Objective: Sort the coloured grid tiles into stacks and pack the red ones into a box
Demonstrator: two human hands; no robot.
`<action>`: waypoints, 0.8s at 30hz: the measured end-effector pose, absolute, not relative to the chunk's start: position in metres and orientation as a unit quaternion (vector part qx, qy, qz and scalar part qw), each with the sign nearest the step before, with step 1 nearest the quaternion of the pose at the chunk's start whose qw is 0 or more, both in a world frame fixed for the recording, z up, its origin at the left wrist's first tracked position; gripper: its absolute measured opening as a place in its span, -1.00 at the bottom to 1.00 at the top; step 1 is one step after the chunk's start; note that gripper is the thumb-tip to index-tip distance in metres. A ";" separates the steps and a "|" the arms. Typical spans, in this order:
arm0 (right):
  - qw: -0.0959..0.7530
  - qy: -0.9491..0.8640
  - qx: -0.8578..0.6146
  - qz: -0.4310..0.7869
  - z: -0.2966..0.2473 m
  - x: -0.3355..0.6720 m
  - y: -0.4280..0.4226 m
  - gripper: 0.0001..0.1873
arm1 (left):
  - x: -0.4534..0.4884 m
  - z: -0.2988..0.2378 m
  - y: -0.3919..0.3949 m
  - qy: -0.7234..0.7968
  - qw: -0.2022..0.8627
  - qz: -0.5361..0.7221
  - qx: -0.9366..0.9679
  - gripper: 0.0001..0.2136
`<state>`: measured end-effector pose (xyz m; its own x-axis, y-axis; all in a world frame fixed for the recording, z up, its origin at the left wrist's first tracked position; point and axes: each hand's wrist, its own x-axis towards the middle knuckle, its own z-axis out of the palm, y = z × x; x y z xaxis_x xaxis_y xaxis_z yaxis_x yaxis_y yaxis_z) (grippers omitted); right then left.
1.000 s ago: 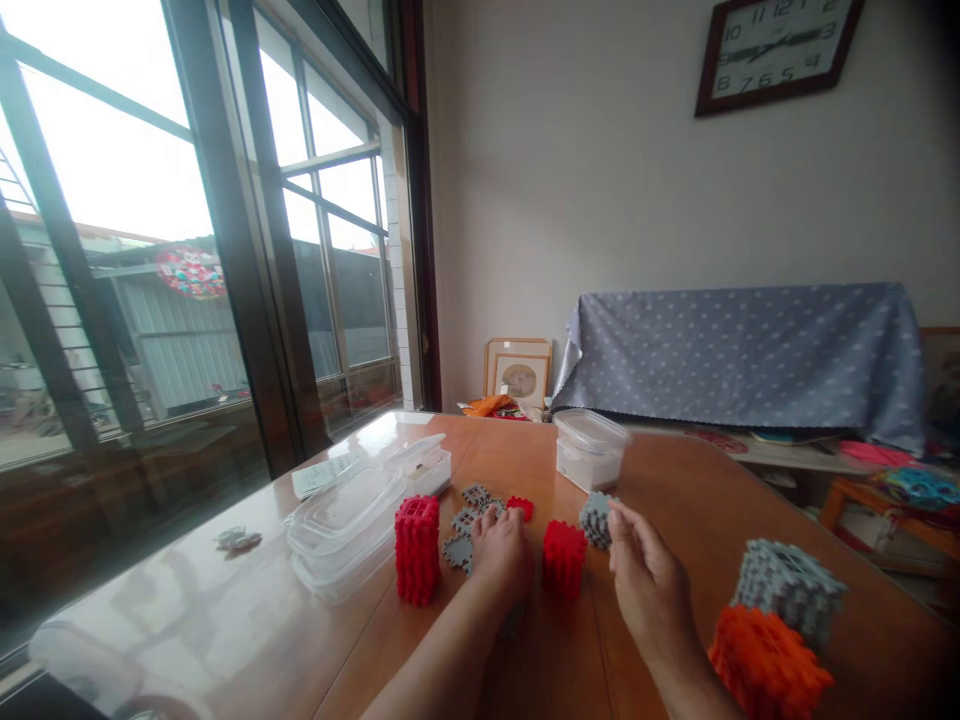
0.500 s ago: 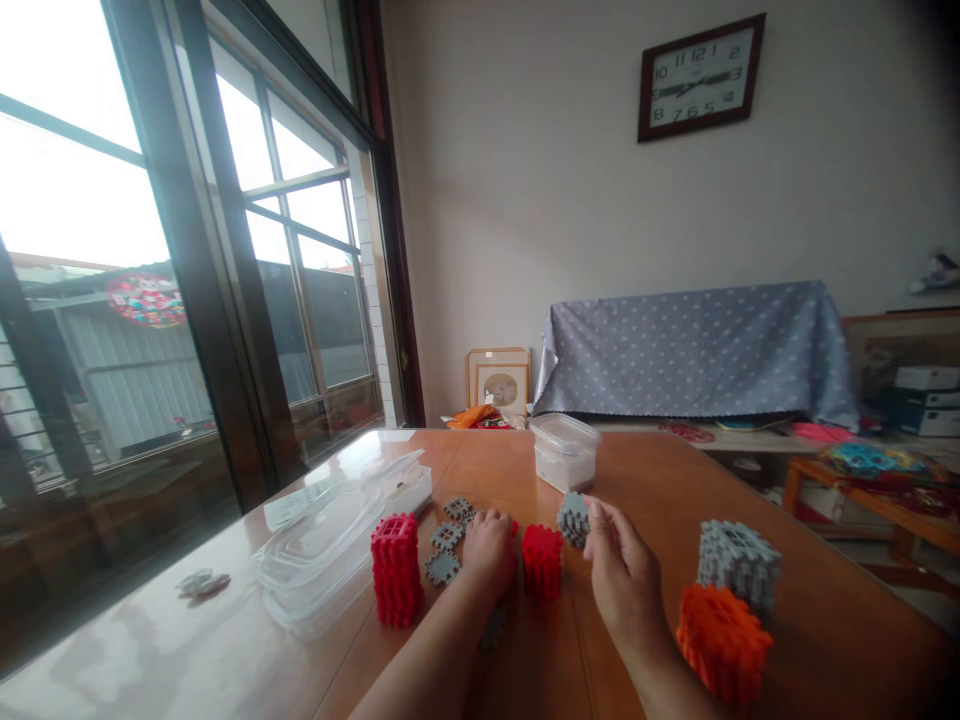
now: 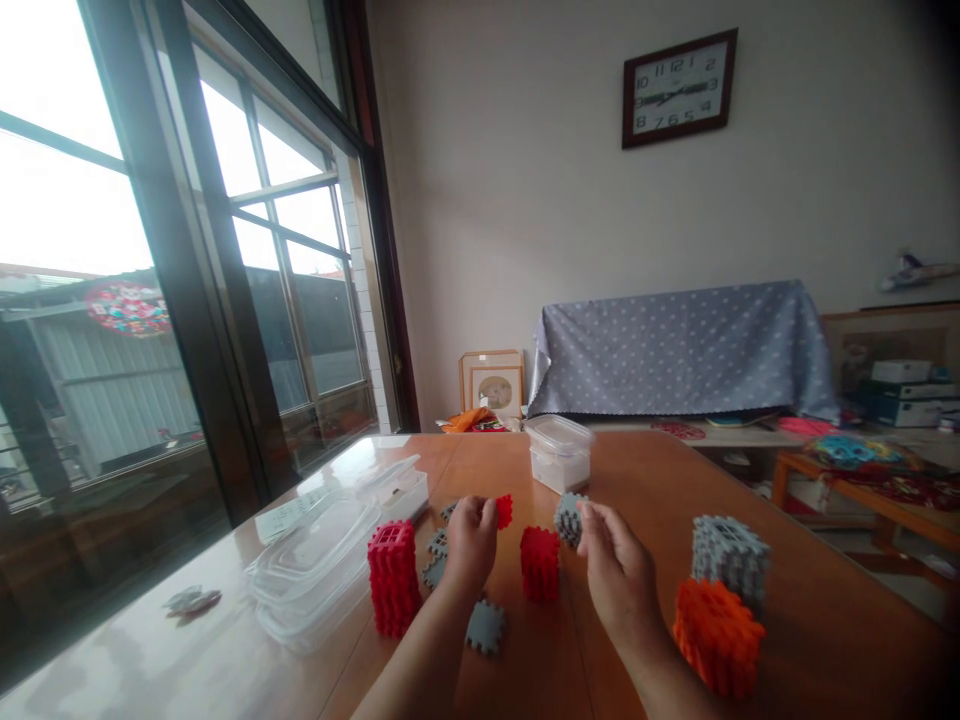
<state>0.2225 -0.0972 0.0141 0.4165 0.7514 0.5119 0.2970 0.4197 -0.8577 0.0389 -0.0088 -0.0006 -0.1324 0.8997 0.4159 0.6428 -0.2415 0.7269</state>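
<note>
My left hand (image 3: 474, 535) pinches a red interlocking tile (image 3: 505, 511) by its left edge, raised a little over the table. In my right hand (image 3: 616, 555) is a short stack of grey interlocking tiles (image 3: 570, 518), gripped at its right side. Between the hands stands a red tile stack (image 3: 540, 563). Left of my left forearm is a taller crimson tile stack (image 3: 394, 578). Loose grey tiles lie around my left hand, partly covered by it; one grey tile (image 3: 487, 627) is right of the forearm.
Clear plastic lids and tubs (image 3: 315, 560) lie at the left, near a small clear bundle (image 3: 192, 600). A lidded plastic box (image 3: 559, 455) stands farther back. On the right are a grey tile stack (image 3: 730, 556) and an orange tile stack (image 3: 718, 635). A window (image 3: 285, 250) borders the left.
My left hand has lifted slightly leftward with the red tile, which now shows clearly. The grey tile by the forearm is uncovered. My right hand still holds its stack; the camera view shifted slightly.
</note>
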 end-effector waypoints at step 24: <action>0.559 -0.654 -0.506 0.067 -0.022 0.228 -0.071 -0.45 | 0.047 0.015 -0.061 0.347 0.610 0.587 0.403 -0.73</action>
